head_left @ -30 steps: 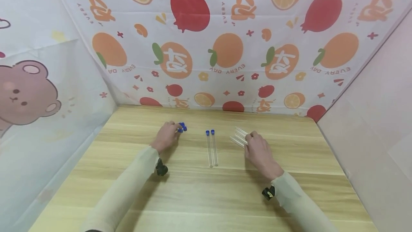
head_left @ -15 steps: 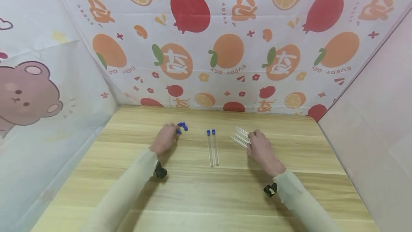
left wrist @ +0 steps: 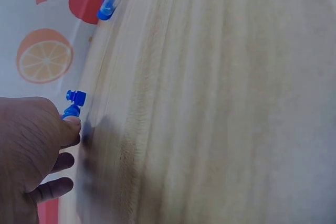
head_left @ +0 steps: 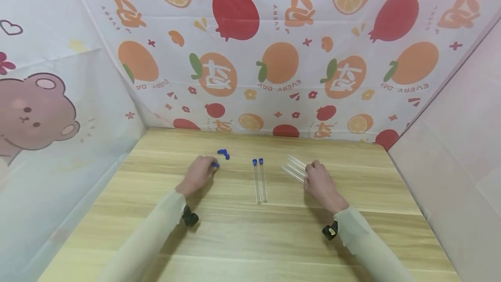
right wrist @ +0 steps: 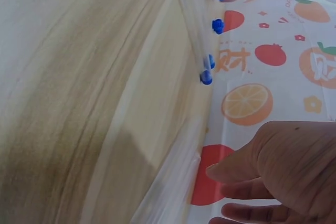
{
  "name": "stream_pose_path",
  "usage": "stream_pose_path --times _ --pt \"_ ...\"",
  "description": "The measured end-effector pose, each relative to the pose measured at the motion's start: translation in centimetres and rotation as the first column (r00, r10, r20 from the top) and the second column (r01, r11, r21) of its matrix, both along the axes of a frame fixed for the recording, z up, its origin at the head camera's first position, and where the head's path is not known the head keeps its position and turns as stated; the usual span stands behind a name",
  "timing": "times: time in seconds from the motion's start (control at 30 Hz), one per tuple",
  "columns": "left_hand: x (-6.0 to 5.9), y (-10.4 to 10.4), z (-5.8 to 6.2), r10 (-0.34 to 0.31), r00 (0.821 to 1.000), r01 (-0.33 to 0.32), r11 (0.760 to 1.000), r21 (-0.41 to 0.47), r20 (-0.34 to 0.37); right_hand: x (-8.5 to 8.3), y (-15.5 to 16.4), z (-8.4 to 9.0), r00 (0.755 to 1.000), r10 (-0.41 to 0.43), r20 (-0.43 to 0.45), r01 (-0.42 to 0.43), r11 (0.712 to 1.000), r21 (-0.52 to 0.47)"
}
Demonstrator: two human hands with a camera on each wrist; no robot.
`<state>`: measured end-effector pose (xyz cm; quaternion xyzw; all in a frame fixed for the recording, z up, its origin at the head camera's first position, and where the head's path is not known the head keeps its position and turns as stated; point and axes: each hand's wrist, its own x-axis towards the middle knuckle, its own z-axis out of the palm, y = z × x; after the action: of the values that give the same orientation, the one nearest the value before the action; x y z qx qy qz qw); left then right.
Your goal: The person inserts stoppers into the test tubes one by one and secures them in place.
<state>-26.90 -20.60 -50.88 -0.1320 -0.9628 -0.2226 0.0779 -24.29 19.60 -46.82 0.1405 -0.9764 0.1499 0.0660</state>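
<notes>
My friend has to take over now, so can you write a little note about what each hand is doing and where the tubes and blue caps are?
Left hand: pinches one blue cap at its fingertips.
Right hand: fingertips on the uncapped tubes; grip unclear.
Two capped tubes lie side by side mid-table, between the hands.
Loose blue caps sit just beyond the left hand.
Done: two tubes capped. Left: the open tubes on the right.

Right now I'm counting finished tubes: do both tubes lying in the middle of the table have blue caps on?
Yes, in the head view the two middle tubes each show a blue cap at the far end.
</notes>
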Motion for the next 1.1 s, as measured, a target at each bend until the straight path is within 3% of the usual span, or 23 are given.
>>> stream_pose_path --times 0.17,0.37,0.73,1.1 --pt "0.7 -0.3 0.1 0.031 0.999 -0.032 0.999 0.034 0.032 -0.4 0.0 -0.5 1.0 -0.001 0.005 0.001 1.0 0.015" --pt "1.4 -0.8 0.0 0.052 0.999 -0.052 0.997 0.065 0.005 -0.4 0.0 -1.1 1.0 0.013 0.014 -0.014 0.999 0.051" --pt "2.4 -1.2 0.2 0.094 0.995 -0.099 0.983 0.152 0.041 -0.1 -0.4 -2.1 0.998 0.006 0.065 -0.011 0.998 0.065" --pt "3.2 -1.4 0.1 0.096 0.995 -0.099 0.98 0.175 0.025 0.2 -0.6 -2.5 0.998 0.012 0.059 -0.019 0.992 0.124"
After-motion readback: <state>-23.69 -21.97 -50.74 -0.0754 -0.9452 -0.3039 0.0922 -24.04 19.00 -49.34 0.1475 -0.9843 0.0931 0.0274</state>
